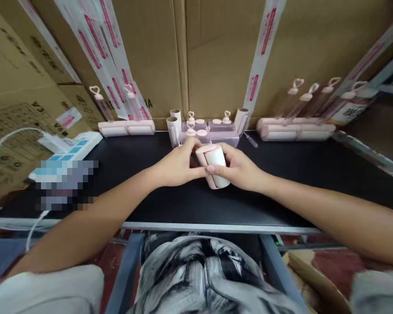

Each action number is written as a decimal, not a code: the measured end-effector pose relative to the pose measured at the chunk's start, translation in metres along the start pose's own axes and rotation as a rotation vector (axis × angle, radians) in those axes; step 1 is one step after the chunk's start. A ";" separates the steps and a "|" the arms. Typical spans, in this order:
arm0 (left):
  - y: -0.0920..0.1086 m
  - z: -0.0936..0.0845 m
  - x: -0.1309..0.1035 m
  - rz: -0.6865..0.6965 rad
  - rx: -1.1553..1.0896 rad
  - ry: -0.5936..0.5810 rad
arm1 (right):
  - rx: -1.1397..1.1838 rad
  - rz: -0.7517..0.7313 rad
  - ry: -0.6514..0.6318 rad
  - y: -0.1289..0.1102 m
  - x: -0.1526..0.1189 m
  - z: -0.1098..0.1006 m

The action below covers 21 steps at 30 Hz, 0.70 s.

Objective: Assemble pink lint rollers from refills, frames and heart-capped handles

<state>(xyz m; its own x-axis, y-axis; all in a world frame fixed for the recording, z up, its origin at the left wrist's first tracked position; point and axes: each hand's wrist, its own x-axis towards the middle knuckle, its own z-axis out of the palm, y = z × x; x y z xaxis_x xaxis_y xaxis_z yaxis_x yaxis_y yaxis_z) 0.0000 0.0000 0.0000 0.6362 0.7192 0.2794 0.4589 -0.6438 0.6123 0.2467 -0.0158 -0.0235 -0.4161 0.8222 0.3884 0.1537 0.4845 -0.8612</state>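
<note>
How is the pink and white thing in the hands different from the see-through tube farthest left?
The pink-and-white cylinder is chunky and solid-coloured; the clear tube is slim and see-through. The cylinder's top is flat, while the tube has a pink heart-shaped loop on top. The cylinder is tilted in the left hand and right hand; no hand touches the tube. Both have pink parts.

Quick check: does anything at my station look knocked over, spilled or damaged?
Nothing looks spilled or broken. One stray: a small slim item lies slantwise on the black worktop, just right of the purplish boxes. Behind, the left-hand tape on the cardboard overlaps unevenly.
</note>
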 end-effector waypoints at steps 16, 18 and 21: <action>0.028 -0.002 0.008 0.525 0.257 0.262 | -0.245 -0.381 -0.079 0.001 -0.006 0.012; 0.033 -0.004 0.007 0.470 0.284 0.197 | -0.262 -0.403 -0.094 0.001 -0.006 0.013; 0.040 -0.011 0.005 0.367 0.328 0.079 | -0.304 -0.431 -0.123 0.003 -0.005 0.013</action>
<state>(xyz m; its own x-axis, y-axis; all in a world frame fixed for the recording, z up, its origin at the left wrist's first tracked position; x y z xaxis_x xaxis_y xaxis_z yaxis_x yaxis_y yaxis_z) 0.0152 -0.0192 0.0339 0.7491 0.4391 0.4961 0.3923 -0.8974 0.2020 0.2373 -0.0225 -0.0323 -0.5976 0.4980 0.6284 0.1913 0.8496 -0.4914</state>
